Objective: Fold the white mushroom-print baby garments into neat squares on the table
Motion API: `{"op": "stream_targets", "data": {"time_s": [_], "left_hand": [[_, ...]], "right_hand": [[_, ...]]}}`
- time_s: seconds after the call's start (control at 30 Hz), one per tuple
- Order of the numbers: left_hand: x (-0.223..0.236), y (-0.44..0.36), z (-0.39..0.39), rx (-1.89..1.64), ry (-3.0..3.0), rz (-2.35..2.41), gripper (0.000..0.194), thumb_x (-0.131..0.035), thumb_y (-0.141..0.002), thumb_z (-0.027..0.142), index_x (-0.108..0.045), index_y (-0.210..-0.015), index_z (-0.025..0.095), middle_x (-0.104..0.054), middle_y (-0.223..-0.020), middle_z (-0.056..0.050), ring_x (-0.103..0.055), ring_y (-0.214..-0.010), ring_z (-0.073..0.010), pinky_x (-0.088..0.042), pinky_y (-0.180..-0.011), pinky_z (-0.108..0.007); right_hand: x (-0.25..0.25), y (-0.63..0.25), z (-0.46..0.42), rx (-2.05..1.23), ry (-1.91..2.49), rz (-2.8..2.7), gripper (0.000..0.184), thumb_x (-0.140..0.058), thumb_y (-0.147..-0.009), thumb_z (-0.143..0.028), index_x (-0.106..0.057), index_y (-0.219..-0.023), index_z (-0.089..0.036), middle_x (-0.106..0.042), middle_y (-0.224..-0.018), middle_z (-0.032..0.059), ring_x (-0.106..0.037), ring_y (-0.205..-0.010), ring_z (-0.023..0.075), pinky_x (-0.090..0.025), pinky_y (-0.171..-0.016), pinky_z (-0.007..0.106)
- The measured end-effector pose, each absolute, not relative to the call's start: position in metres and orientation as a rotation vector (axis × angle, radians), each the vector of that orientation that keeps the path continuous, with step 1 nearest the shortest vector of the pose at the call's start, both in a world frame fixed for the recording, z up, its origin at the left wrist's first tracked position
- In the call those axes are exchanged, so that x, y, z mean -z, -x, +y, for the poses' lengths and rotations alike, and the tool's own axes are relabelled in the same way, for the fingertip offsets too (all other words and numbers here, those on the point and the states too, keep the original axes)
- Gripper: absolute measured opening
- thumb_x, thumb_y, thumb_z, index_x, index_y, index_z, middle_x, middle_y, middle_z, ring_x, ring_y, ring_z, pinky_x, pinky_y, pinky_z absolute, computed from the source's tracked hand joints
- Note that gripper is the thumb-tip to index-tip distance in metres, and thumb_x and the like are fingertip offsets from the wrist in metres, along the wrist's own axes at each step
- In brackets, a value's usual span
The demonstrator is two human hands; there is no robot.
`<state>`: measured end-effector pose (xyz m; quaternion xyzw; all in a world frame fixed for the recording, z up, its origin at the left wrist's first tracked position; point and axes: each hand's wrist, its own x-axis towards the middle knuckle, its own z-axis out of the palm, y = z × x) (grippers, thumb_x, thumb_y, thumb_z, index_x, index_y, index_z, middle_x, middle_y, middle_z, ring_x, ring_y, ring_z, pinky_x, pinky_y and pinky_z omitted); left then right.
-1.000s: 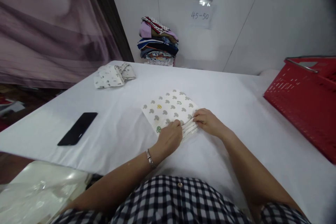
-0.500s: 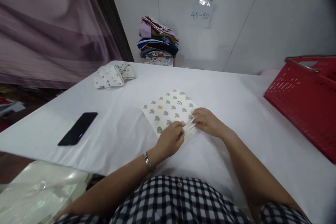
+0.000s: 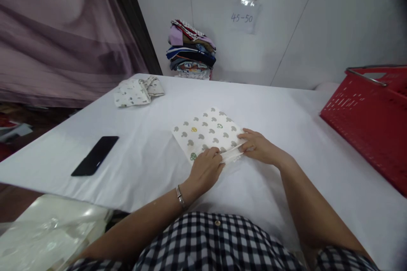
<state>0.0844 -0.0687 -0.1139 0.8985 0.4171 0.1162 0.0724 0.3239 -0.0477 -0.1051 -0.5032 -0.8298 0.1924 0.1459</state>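
Observation:
A folded white cloth [image 3: 210, 129] printed with grey mushrooms, plus a few green and yellow ones, lies flat on the white-covered table in front of me. My left hand [image 3: 208, 164] grips its near edge, fingers curled over the layers. At the near right corner, my right hand [image 3: 259, 147] pinches the same edge between thumb and fingers. Between the two hands the stacked layers of the edge show as pale strips. The undersides of the fingers are hidden.
Left of the cloth lies a black phone [image 3: 95, 156]. Farther back sits a bundled patterned cloth [image 3: 133, 92]. A stack of folded fabrics [image 3: 191, 51] stands by the wall. A red basket [image 3: 369, 123] is at the right, and clear plastic [image 3: 54, 228] is below the table's left edge.
My right hand has slid slightly to the right along the cloth's edge, drawing the edge straighter. My left hand has flattened a little over its part of the edge.

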Motion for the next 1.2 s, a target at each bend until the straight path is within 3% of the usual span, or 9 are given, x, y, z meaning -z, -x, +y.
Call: {"op": "stream_targets", "data": {"time_s": [0.4,0.6,0.73,0.87,1.0,1.2], "left_hand": [[0.117,-0.087,-0.074,-0.408,-2.971,1.000,0.017,-0.045,-0.084,0.011,-0.059,-0.075,0.015,-0.056,-0.110,-0.008,-0.048,-0.100,-0.0218,-0.039,-0.085,-0.040],[0.117,-0.086,-0.073,-0.404,-2.927,0.963,0.017,-0.045,-0.085,0.013,-0.058,-0.075,0.016,-0.059,-0.099,-0.006,-0.048,-0.097,-0.0199,-0.038,-0.085,-0.038],[0.117,-0.086,-0.072,-0.392,-2.906,0.966,0.016,-0.044,-0.084,0.011,-0.058,-0.077,0.017,-0.060,-0.094,-0.005,-0.049,-0.093,-0.0190,-0.038,-0.084,-0.038],[0.117,-0.086,-0.072,-0.434,-2.892,1.021,0.014,-0.046,-0.083,0.011,-0.058,-0.078,0.016,-0.059,-0.102,-0.006,-0.050,-0.096,-0.0199,-0.038,-0.085,-0.038],[0.118,-0.086,-0.074,-0.498,-2.884,1.041,0.015,-0.045,-0.083,0.011,-0.058,-0.079,0.016,-0.057,-0.111,-0.007,-0.048,-0.101,-0.0211,-0.037,-0.088,-0.040],[0.121,-0.085,-0.073,-0.616,-2.743,1.050,0.015,-0.042,-0.086,0.016,-0.056,-0.081,0.018,-0.061,-0.093,-0.006,-0.052,-0.091,-0.0184,-0.040,-0.084,-0.038]], "right_hand": [[0.110,-0.326,-0.047,-0.610,1.462,-2.369,0.017,-0.064,-0.070,-0.014,-0.072,-0.077,-0.028,-0.056,-0.122,0.0032,-0.035,-0.127,0.0308,-0.033,-0.101,0.052],[0.098,-0.322,-0.052,-0.740,1.379,-2.223,0.012,-0.060,-0.074,-0.019,-0.070,-0.077,-0.026,-0.052,-0.127,0.0018,-0.037,-0.126,0.0257,-0.040,-0.095,0.044],[0.100,-0.315,-0.050,-0.808,1.296,-2.124,0.015,-0.056,-0.074,-0.014,-0.066,-0.074,-0.025,-0.062,-0.106,0.0015,-0.056,-0.101,0.0191,-0.047,-0.083,0.036],[0.107,-0.310,-0.045,-0.774,1.220,-2.241,0.023,-0.052,-0.072,-0.006,-0.066,-0.073,-0.024,-0.064,-0.083,-0.0012,-0.058,-0.083,0.0151,-0.046,-0.077,0.032],[0.107,-0.309,-0.047,-0.735,1.222,-2.273,0.019,-0.056,-0.072,-0.010,-0.067,-0.078,-0.025,-0.063,-0.090,0.0004,-0.056,-0.089,0.0168,-0.046,-0.078,0.033],[0.107,-0.301,-0.051,-0.605,1.216,-2.336,0.017,-0.063,-0.073,-0.015,-0.066,-0.086,-0.025,-0.061,-0.097,0.0034,-0.053,-0.095,0.0195,-0.043,-0.082,0.036]]}}
